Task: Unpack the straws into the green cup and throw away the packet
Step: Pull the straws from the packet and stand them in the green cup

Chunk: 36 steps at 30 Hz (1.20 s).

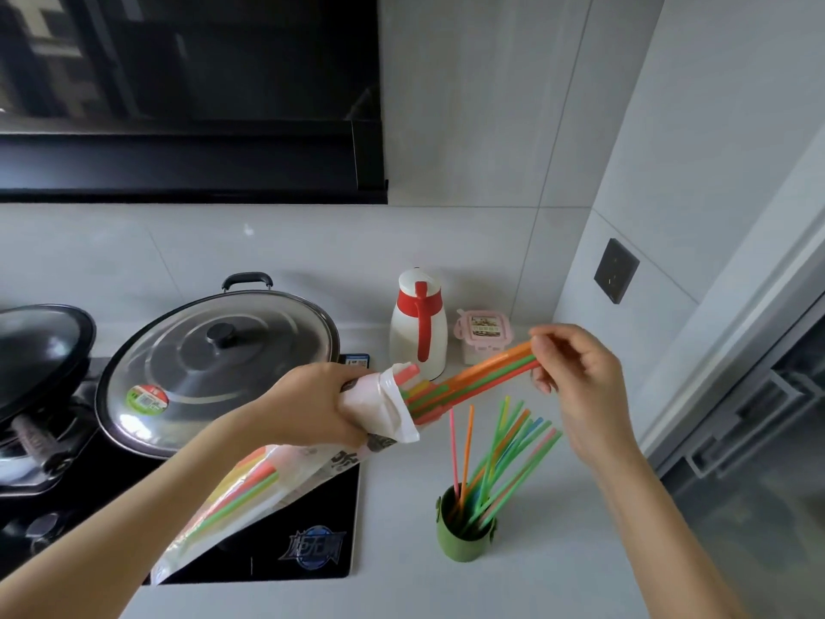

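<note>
A: What is each grip doing?

B: The right hand (576, 386) pinches the far ends of a few straws (486, 379), orange and green, between thumb and fingertips. The left hand (321, 406) is closed round the packet (285, 475) just below its open mouth.

A: And where are those straws?

B: Half out of the packet, bridging the two hands above the tabletop (558, 583). More lie inside the packet, which slopes down over the hob (312, 551). A loose fan of others stands in the cup (464, 533), below the right hand.

A: How will they handle?

B: Light, thin and smooth, by the look of them, so they may slip or bend if squeezed hard. A pinch near the ends seems best for pulling them out straight. The packet is soft film and will probably crumple, so holding it near the mouth makes sense.

A: Anything nearby?

B: A lidded pan (218, 368) and a white jug (417, 328), both behind the hands.
</note>
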Available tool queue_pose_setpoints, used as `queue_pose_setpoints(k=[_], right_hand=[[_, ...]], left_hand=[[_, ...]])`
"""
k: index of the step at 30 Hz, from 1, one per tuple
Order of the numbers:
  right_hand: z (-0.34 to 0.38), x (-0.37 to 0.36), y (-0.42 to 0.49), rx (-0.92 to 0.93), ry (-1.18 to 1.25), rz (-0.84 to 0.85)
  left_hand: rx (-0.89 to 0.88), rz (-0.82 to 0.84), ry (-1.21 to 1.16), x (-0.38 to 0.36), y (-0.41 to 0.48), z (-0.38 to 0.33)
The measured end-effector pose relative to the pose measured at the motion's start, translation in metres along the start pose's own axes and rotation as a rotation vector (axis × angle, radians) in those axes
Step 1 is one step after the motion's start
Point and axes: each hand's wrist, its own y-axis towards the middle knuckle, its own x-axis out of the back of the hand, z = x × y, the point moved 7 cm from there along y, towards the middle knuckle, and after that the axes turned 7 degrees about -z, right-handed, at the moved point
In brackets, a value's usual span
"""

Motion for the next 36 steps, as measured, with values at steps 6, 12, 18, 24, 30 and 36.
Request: queue_pose_setpoints(k=[6,12,18,24,30,36], right_hand=[[-0.035,-0.035,-0.021,-0.344,0.296,0.097],[-0.053,-0.056,-0.037,-0.515,0.439,-0.052],[-0.054,0.036,-0.01,-0.461,0.677,-0.53],[-0.052,0.047,-0.016,-0.282,0.385,-0.455],[-0.135,-0.009,-0.055,-0.368,-0.015,-0.209],[-0.151,-0.012,-0.058,-0.416,-0.117,-0.097]], left_hand=[[-0.043,-0.019,-0.006,-0.006,0.0,-0.016],[-0.063,0.031,0.042,-0.014,-0.005,-0.023],[-0.102,-0.026,0.291,-0.023,-0.017,-0.007],[-0.117,-0.028,0.393,-0.04,-0.016,0.01],[-0.168,-0.066,0.488,-0.053,-0.007,0.013],[-0.177,-0.052,0.51,-0.058,-0.002,0.012]])
